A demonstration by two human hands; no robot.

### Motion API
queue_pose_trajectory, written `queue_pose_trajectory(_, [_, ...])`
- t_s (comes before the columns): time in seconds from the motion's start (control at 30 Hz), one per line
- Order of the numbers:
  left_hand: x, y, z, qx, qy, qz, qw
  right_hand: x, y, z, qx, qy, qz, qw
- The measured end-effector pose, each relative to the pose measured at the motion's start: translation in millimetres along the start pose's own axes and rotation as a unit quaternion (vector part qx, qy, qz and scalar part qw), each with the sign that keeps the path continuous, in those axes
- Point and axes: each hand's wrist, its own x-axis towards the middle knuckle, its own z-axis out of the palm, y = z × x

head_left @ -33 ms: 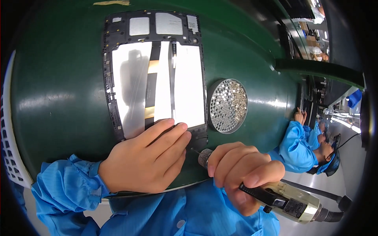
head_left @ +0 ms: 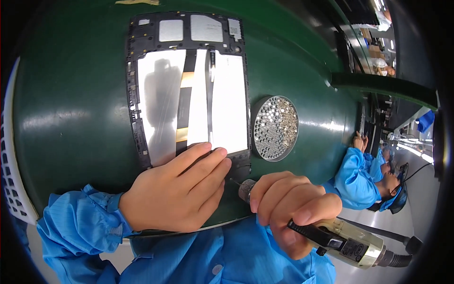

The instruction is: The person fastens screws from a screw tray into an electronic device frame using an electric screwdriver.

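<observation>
A tablet-like panel [head_left: 231, 102] with a black frame, white and silvery sheets and dark strips lies on the green work surface. My left hand [head_left: 177, 189] rests flat across its near edge, fingers stretched out and side by side, hiding part of that edge. In my right fist [head_left: 288, 208] is an electric screwdriver [head_left: 362, 248], pale-bodied with a black lever under my thumb. Its knurled nose [head_left: 246, 190] and thin bit point left, close to the panel's near right corner. Whether the bit touches the panel, I cannot tell.
A round metal dish [head_left: 273, 160] of small screws stands right of the panel. A white perforated basket [head_left: 14, 184] lines the left edge. A green bar [head_left: 383, 87] crosses at the right, above a co-worker in a blue sleeve [head_left: 352, 177]. The screwdriver's cable [head_left: 399, 259] runs off rightward.
The panel and the dish appear very slightly further right in the picture. Both hands and the screwdriver keep the same pose.
</observation>
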Motion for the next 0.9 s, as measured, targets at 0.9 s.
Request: queue_pose_trajectory(0.9, [-7.1, 2.4, -0.4, 0.025, 0.014, 0.033, 0.999, -0.3, 11.7, 5.1, 0.004, -0.008, -0.021, 1.0])
